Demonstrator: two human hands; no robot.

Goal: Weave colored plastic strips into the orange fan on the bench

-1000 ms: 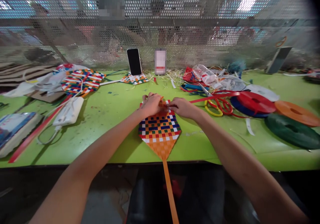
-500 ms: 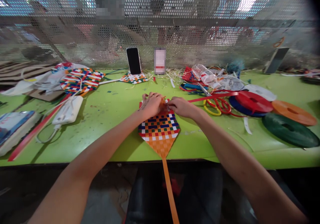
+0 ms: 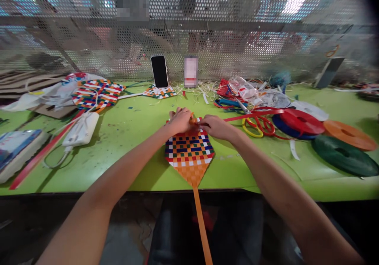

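A woven fan point(image 3: 189, 150) of orange, white, blue, green and red strips lies on the green table, its orange handle strip point(image 3: 201, 221) hanging over the front edge. My left hand point(image 3: 180, 120) rests on the fan's far part, fingers bent around the orange strip ends there. Close beside it, my right hand point(image 3: 214, 126) is closed in a pinch at the far edge. A red strip point(image 3: 239, 117) runs from that hand to the right, toward the red roll point(image 3: 302, 120). The fingertips of both hands are partly hidden.
Scissors point(image 3: 257, 125) with yellow and red handles lie right of the fan, near orange point(image 3: 349, 133) and green point(image 3: 345, 154) strip rolls. Two phones stand at the back, one black-screened point(image 3: 160, 71). Another woven fan point(image 3: 97, 93) and a white power strip point(image 3: 81, 129) lie left.
Both hands stay at the fan's far edge with only small finger shifts. The left fingers have turned slightly, and the orange strip ends between the hands show more. The view has shifted slightly.
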